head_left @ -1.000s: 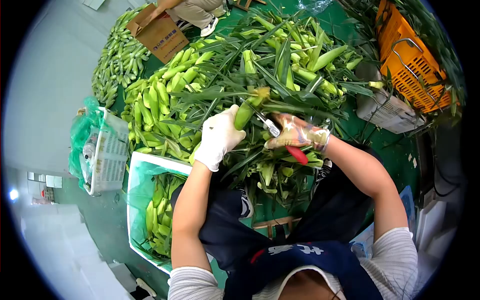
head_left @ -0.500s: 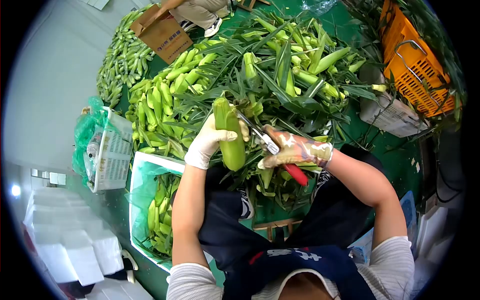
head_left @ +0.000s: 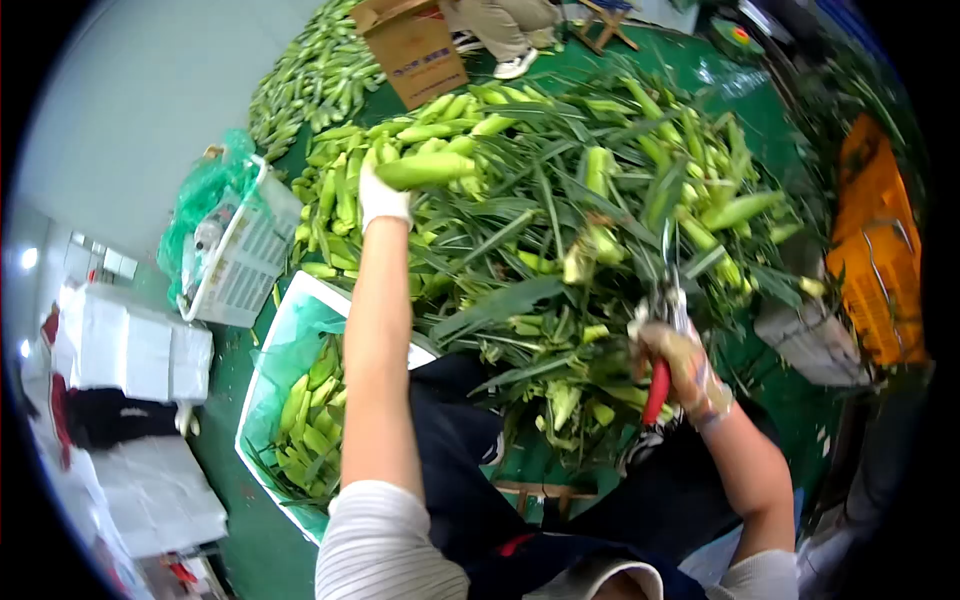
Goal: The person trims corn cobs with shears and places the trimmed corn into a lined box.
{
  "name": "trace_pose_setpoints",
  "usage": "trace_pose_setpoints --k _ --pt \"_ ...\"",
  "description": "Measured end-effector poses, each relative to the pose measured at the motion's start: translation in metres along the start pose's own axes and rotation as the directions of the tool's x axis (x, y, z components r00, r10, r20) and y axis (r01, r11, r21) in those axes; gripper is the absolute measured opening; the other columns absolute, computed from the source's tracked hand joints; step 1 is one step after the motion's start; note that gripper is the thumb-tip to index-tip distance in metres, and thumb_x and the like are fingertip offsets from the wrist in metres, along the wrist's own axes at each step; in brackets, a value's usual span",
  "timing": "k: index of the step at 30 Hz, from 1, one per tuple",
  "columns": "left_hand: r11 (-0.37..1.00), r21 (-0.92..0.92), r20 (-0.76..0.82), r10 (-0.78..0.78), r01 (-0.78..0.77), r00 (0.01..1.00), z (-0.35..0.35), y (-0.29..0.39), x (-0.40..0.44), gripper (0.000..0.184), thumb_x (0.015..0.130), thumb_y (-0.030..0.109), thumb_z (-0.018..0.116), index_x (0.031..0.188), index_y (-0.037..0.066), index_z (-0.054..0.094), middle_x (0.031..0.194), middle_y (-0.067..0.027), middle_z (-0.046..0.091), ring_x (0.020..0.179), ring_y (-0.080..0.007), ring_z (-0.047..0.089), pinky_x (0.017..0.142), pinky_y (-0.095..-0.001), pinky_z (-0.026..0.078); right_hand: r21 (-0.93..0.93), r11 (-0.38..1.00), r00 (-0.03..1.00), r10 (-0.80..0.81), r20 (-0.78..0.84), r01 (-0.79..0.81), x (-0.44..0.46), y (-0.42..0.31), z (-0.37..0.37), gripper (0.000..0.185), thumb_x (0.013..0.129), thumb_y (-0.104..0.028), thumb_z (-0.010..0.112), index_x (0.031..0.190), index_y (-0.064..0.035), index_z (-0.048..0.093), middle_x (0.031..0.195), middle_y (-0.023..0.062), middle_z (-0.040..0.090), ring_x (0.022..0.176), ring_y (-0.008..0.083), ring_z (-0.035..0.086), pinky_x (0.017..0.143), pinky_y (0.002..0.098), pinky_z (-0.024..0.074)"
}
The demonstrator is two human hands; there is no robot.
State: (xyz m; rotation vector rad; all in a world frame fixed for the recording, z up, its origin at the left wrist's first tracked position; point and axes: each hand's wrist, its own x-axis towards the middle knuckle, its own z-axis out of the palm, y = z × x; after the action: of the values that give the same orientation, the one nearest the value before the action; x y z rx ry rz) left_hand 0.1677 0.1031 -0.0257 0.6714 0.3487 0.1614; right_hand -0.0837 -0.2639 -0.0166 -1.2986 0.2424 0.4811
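Note:
My left hand [head_left: 384, 200], in a white glove, is stretched far forward with its fingers closed round an ear of corn in its husk [head_left: 430, 169]. The ear lies sideways over the heap of trimmed corn ears [head_left: 338, 190]. At the right, my right hand [head_left: 690, 372] wears a patterned glove, slightly blurred, and grips pruning shears [head_left: 668, 290] with a red handle. Their blades point away from me, over the pile of untrimmed corn and long leaves [head_left: 520, 225]. Cut husk scraps [head_left: 563, 402] lie before my knees.
At left, a foam box [head_left: 262, 395] lined with green film holds husk pieces, beside a white basket [head_left: 235, 265]. An orange crate [head_left: 875, 270] stands right. A cardboard box [head_left: 415, 60] and a person's shoe [head_left: 515, 64] are at the back, near more piled green produce [head_left: 315, 75].
My left hand has carried the corn ear forward and left, away from the shears, over the trimmed heap. My right hand has moved right and down with the shears. The view has shifted.

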Motion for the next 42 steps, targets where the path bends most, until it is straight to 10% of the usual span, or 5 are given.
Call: trace_pose_setpoints --k 9,14,28,35,42 --pt "0.837 -0.506 -0.035 0.221 -0.208 0.975 -0.053 0.011 0.126 0.067 0.094 0.037 0.049 0.14 -0.003 0.02 0.141 -0.0272 0.033 0.126 -0.0376 0.042 0.103 -0.0467 0.038 -0.092 0.994 0.995 0.055 -0.085 -0.063 0.02 0.029 0.015 0.034 0.083 -0.01 0.06 0.113 0.0014 0.048 0.081 0.0093 0.057 0.063 0.0199 0.058 0.056 0.0316 0.0501" --pt "0.769 0.454 0.136 0.44 -0.45 0.888 -0.159 0.078 -0.022 0.022 0.088 0.019 0.059 0.093 -0.002 0.06 0.081 -0.0144 0.065 0.067 -0.0233 0.066 0.063 -0.0317 0.055 -0.267 0.963 0.995 -0.049 -0.092 0.023 0.037 0.05 -0.011 0.032 0.087 -0.029 0.056 0.098 0.0016 0.058 0.076 0.0045 0.055 0.065 0.014 0.054 0.055 0.0287 0.0465" --pt "-0.361 0.007 -0.395 0.856 0.932 0.334 -0.526 0.073 -0.273 0.019 0.087 0.022 0.053 0.099 0.008 0.059 0.092 -0.0055 0.058 0.083 -0.0167 0.058 0.068 -0.028 0.047 -0.517 0.856 0.985 -0.11 -0.131 0.027 0.065 0.09 -0.011 0.034 0.085 -0.015 0.063 0.115 -0.0053 0.05 0.075 0.0008 0.054 0.054 0.0082 0.047 0.048 0.023 0.0382" --pt "0.022 0.968 -0.155 0.838 0.252 0.524 -0.436 0.117 -0.334 0.057 0.059 0.016 0.078 0.11 0.003 0.056 0.108 -0.0196 0.061 0.099 -0.0354 0.059 0.088 -0.0379 0.048 -0.763 0.647 0.986 -0.13 -0.103 0.006 0.082 0.085 -0.03 0.063 0.084 -0.018 0.064 0.139 -0.0021 0.036 0.131 0.0099 0.049 0.078 0.0145 0.055 0.053 0.0251 0.0457" --pt "0.432 0.577 -0.239 0.901 -0.693 0.363 -0.298 0.239 -0.366 0.054 0.066 -0.001 0.062 0.118 -0.003 0.045 0.105 -0.0111 0.058 0.093 -0.0219 0.057 0.079 -0.0331 0.048 -0.637 0.736 0.962 -0.271 0.033 0.229 0.081 0.082 -0.019 0.065 0.085 -0.019 0.063 0.14 -0.0017 0.034 0.134 0.0115 0.046 0.093 0.0192 0.055 0.062 0.0269 0.0494"
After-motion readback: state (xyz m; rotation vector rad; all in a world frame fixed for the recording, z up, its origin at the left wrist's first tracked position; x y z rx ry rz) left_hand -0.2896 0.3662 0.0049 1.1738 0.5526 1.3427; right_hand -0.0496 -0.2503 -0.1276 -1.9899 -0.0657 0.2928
